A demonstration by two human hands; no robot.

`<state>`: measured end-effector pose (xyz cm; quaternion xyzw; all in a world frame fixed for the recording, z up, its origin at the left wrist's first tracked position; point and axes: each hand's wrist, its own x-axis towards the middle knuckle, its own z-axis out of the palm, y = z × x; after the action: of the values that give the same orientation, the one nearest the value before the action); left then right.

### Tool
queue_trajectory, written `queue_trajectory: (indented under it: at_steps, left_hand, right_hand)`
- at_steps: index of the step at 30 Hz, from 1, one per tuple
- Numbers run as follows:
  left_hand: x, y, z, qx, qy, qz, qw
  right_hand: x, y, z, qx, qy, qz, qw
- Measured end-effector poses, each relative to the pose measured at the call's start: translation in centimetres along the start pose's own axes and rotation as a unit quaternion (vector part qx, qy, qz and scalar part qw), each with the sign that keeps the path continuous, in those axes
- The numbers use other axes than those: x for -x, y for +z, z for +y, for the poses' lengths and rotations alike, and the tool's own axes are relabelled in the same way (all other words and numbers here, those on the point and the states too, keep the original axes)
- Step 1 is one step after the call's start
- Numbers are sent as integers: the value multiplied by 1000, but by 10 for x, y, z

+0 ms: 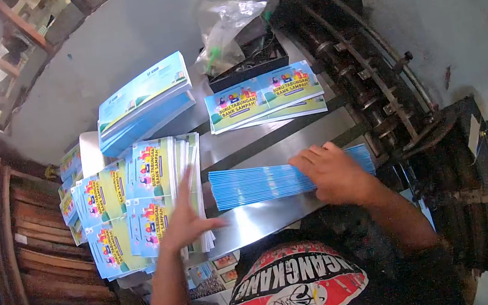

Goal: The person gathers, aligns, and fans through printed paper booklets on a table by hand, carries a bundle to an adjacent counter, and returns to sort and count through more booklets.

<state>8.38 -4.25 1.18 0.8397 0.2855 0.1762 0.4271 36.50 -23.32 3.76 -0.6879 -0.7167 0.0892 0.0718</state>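
A long row of thin blue booklets (pixel 256 183), spines up, lies across the metal table. My right hand (pixel 332 173) rests over the row's right part, its fingers bent onto the spines. My left hand (pixel 187 218) is raised with fingers and thumb spread, holding nothing, between the row's left end and the fanned stacks of printed booklets (pixel 149 189). Those stacks show yellow, green and blue covers. Behind the row, a few flat printed sheets (pixel 267 96) overlap one another.
A tall pile of light blue booklets (pixel 146 94) stands at the back left. Beside it are a black box (pixel 249 73) and a clear plastic bag (pixel 225 28). Dark machinery with rollers (pixel 368 78) borders the table's right side. Wooden slats (pixel 43 233) stand at the far left.
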Motion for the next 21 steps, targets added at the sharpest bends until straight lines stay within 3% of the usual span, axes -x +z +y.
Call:
queue_trajectory:
  at_steps: [1, 3, 6, 8, 10, 11, 14, 16, 17, 20, 21]
  left_hand:
    - [-3, 16, 2, -4, -1, 1, 1000]
    - [-13, 45, -9, 157, -33, 7, 987]
    - [-10, 53, -12, 146, -89, 47, 984]
    - [-8, 57, -5, 139, -117, 65, 981]
    - [-7, 56, -9, 165, -110, 82, 977]
    - [-7, 56, -7, 90, -85, 86, 989]
    - [0, 61, 2, 113, -140, 101, 978]
    - [9, 69, -1, 126, -146, 80, 978]
    - [13, 79, 9, 187, -133, 105, 968]
    - [27, 92, 5, 255, -80, 89, 959]
    - [29, 98, 9, 264, -89, 108, 954]
  right_hand:
    - [0, 0, 2, -6, -7, -10, 1000]
    - [7, -1, 6, -16, -6, -14, 1000]
    - [32, -13, 26, -46, 38, 45, 997]
    - [63, -27, 59, -72, 143, 54, 986]
    - [77, -9, 65, -159, 148, 75, 973]
    - [77, -7, 63, -203, 156, 94, 962]
    - [89, 7, 62, -299, 179, 91, 933]
    - [100, 32, 67, -427, 161, 239, 857]
    - [108, 42, 75, -467, 151, 178, 853]
    - [102, 76, 49, -499, 129, 283, 809]
    - [105, 65, 47, -523, 136, 236, 808]
